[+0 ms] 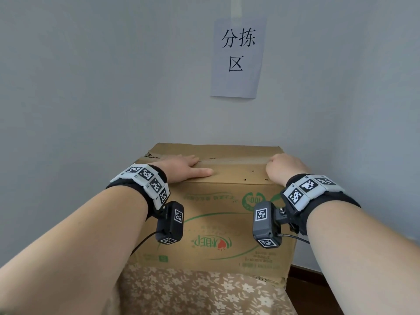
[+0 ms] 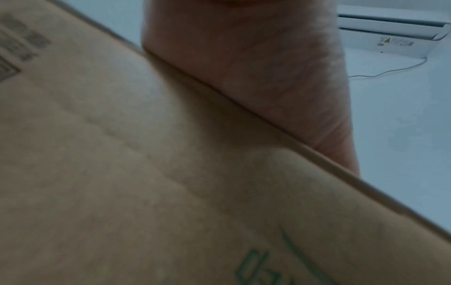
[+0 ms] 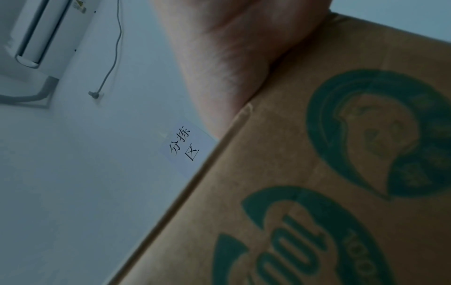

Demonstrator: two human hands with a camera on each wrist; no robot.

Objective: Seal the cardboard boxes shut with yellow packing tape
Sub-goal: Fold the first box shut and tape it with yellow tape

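A brown cardboard box [image 1: 216,226] with green print stands on a flower-patterned cloth, its top flaps down and meeting along a seam [image 1: 227,160]. My left hand [image 1: 184,169] lies flat on the left part of the top, fingers straight, thumb along the near flap. At the right end of the seam my right hand [image 1: 286,169] rests with its fingers curled under; nothing shows in it. No yellow tape roll is in view. The wrist views show only each palm heel [image 2: 256,67] [image 3: 231,48] on the box edge [image 2: 146,173] [image 3: 317,173].
The box backs against a pale wall carrying a paper sign [image 1: 237,57]. The floral cloth [image 1: 193,292] covers the stand under the box. Dark floor [image 1: 318,292] shows at lower right. A wall air conditioner [image 2: 390,25] hangs high up.
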